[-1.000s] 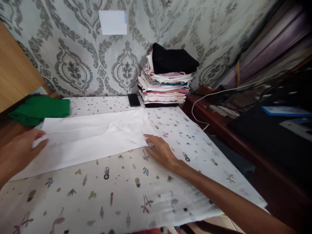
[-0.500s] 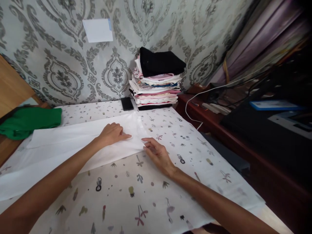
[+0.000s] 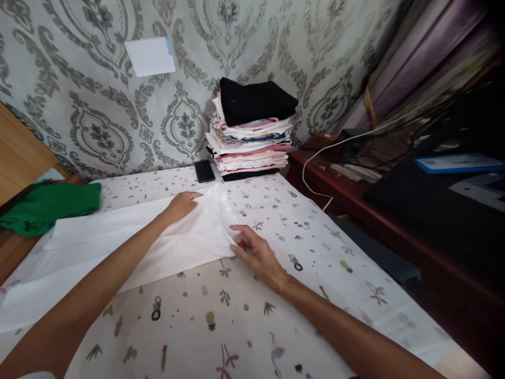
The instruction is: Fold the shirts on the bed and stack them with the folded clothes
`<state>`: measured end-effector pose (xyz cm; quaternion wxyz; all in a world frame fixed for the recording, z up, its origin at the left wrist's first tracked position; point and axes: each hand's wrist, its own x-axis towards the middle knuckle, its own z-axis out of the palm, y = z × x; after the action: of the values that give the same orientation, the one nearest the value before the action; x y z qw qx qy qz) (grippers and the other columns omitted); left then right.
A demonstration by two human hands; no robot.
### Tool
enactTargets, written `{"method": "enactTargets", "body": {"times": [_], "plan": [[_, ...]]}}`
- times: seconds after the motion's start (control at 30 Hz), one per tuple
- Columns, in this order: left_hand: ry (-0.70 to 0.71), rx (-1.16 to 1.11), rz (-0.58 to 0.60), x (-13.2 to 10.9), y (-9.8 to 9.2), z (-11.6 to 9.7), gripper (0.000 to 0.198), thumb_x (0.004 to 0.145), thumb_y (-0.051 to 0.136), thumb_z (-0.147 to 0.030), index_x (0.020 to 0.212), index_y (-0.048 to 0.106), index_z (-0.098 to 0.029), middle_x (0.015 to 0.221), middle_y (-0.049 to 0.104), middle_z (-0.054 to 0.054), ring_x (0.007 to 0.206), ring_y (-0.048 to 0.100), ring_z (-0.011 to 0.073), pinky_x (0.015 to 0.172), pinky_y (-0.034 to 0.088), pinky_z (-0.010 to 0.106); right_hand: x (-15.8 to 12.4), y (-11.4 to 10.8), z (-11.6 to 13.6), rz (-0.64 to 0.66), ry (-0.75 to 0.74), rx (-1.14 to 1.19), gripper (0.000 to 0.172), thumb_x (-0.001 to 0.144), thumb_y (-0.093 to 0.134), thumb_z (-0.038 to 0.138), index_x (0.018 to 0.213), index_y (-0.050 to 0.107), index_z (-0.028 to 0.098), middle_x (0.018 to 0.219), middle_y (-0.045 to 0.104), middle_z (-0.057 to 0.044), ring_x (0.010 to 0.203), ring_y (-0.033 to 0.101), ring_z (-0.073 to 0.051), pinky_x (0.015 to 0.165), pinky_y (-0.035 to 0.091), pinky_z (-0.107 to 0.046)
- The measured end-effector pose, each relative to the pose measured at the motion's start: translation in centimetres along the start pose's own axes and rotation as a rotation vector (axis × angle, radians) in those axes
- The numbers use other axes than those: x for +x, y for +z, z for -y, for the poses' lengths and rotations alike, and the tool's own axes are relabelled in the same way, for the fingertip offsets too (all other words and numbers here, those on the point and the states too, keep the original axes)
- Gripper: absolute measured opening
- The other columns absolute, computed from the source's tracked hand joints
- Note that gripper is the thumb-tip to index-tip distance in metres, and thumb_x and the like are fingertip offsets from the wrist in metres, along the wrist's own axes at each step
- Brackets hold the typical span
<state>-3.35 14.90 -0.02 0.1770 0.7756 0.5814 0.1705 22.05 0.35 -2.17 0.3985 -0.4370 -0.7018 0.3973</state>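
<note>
A long folded white cloth (image 3: pixel 118 247) lies across a table covered by a patterned sheet (image 3: pixel 236 316). My left hand (image 3: pixel 182 204) reaches over the cloth and closes its fingers on the far right corner, which is lifted slightly. My right hand (image 3: pixel 256 253) rests at the near right corner, fingers pinching the cloth's edge against the table.
A stack of folded clothes (image 3: pixel 252 131) with a black piece on top stands at the wall. A black phone (image 3: pixel 204 170) lies beside it. A green garment (image 3: pixel 47 207) sits at the left. A dark desk with cables (image 3: pixel 414 184) is to the right.
My left hand swept from the cloth's far left end to its right end and now grips the far corner. My right hand stayed at the near corner.
</note>
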Motion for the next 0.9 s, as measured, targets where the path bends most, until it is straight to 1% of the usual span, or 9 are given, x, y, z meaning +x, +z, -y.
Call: {"method": "enactTargets", "body": {"times": [0.17,0.33,0.43,0.53,0.6,0.67,0.8,0.83,0.9], "plan": [[-0.044,-0.189,0.039,0.9,-0.3,1.4,0.036,0.077,0.05,-0.028,0.101,0.074,-0.016,0.093,0.075,0.005,0.088,0.066,0.0233,0.083,0.05,0.033,0.1,-0.5,-0.4,0.063,-0.077,-0.142,0.037,0.092,0.047,0.022,0.129,0.051,0.025,0.088,0.059,-0.002,0.075,0.056,-0.015,0.066,0.05,-0.027],[-0.063,-0.226,0.083,1.2,-0.8,1.7,0.035,0.078,0.05,-0.038,0.094,0.072,-0.016,0.087,0.072,0.005,0.08,0.062,0.0199,0.074,0.047,0.029,0.3,-0.5,-0.5,0.05,-0.078,-0.241,0.036,0.096,0.042,0.026,0.131,0.051,0.023,0.083,0.06,-0.003,0.072,0.057,-0.017,0.068,0.051,-0.031],[-0.102,-0.251,0.148,1.3,-2.4,2.2,0.037,0.079,0.051,-0.044,0.092,0.073,-0.016,0.076,0.067,0.004,0.068,0.057,0.0171,0.065,0.044,0.028,0.3,-0.5,-0.6,0.009,-0.066,-0.224,0.035,0.095,0.043,0.025,0.129,0.052,0.022,0.088,0.062,-0.004,0.074,0.058,-0.017,0.065,0.052,-0.03],[-0.158,-0.271,0.281,0.8,-4.8,3.0,0.041,0.078,0.054,-0.052,0.091,0.072,-0.017,0.071,0.063,0.004,0.064,0.053,0.0165,0.06,0.041,0.028,1.2,-0.5,-0.3,-0.042,-0.133,-0.262,0.026,0.094,0.044,0.023,0.115,0.06,0.021,0.101,0.062,-0.008,0.078,0.06,-0.017,0.068,0.052,-0.031],[-0.166,-0.255,0.382,0.1,-6.0,3.3,0.04,0.075,0.06,-0.055,0.088,0.071,-0.018,0.074,0.062,0.004,0.068,0.053,0.0171,0.061,0.039,0.028,3.3,-0.3,0.2,-0.015,-0.206,-0.303,0.023,0.094,0.044,0.021,0.107,0.063,0.021,0.104,0.063,-0.009,0.08,0.06,-0.018,0.072,0.052,-0.033],[-0.143,-0.234,0.435,-0.5,-6.6,3.5,0.037,0.069,0.067,-0.052,0.086,0.069,-0.019,0.076,0.062,0.003,0.071,0.053,0.0173,0.063,0.037,0.027,6.6,0.4,1.0,0.068,-0.246,-0.335,0.026,0.092,0.046,0.018,0.111,0.063,0.02,0.109,0.063,-0.01,0.08,0.061,-0.017,0.074,0.052,-0.033],[-0.068,-0.326,0.492,-1.3,-6.3,3.5,0.034,0.063,0.072,-0.041,0.087,0.063,-0.019,0.071,0.057,-0.002,0.07,0.05,0.0156,0.066,0.036,0.026,14.9,2.8,1.9,0.309,-0.199,-0.407,0.058,0.078,0.056,0.008,0.134,0.05,0.018,0.129,0.06,-0.011,0.07,0.058,-0.012,0.072,0.051,-0.031],[-0.047,-0.367,0.496,-1.4,-6.2,3.5,0.032,0.064,0.071,-0.04,0.087,0.063,-0.019,0.07,0.055,-0.002,0.069,0.049,0.015,0.066,0.035,0.026,16.8,3.5,2.0,0.392,-0.183,-0.406,0.061,0.076,0.059,0.007,0.135,0.05,0.018,0.13,0.06,-0.01,0.067,0.057,-0.011,0.069,0.051,-0.029],[-0.004,-0.432,0.485,-1.6,-6.0,3.6,0.03,0.066,0.07,-0.038,0.087,0.061,-0.018,0.07,0.053,-0.003,0.068,0.048,0.0141,0.067,0.035,0.026,19.9,4.4,1.9,0.544,-0.16,-0.422,0.055,0.073,0.063,0.009,0.128,0.055,0.017,0.121,0.065,-0.008,0.066,0.057,-0.01,0.063,0.048,-0.024]]}}
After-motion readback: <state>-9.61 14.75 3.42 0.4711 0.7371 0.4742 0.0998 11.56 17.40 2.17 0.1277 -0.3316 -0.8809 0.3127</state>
